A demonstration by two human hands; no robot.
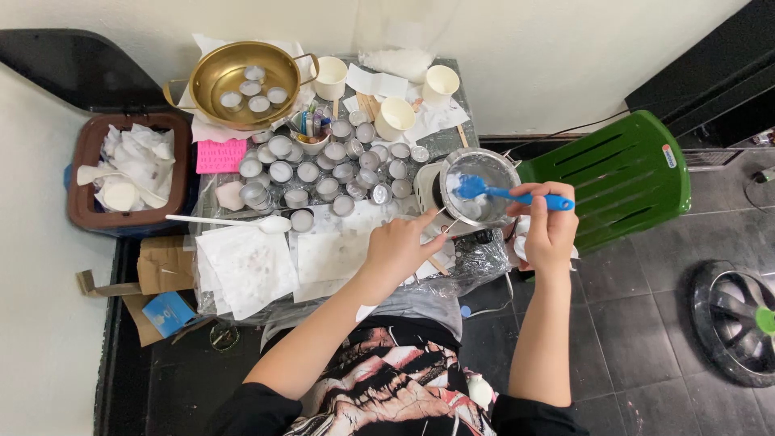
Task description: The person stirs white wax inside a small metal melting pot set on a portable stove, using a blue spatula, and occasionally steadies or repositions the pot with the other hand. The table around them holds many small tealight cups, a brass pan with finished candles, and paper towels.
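My right hand [550,228] grips a blue spatula [504,193] whose head rests inside a small metal pot [482,182] holding white lumps. The pot sits on a small burner at the table's right end. My left hand [400,245] reaches to the pot's handle at its lower left, fingers curled around it. Left of the pot stand several small round metal cups [327,171], most filled with white wax.
A gold pan [242,82] with more cups sits at the back. Three cream paper cups [395,118], a pink mould [220,155], a white spoon [234,222] and paper sheets [246,266] cover the table. A brown bin [129,172] stands left, a green chair [617,173] right.
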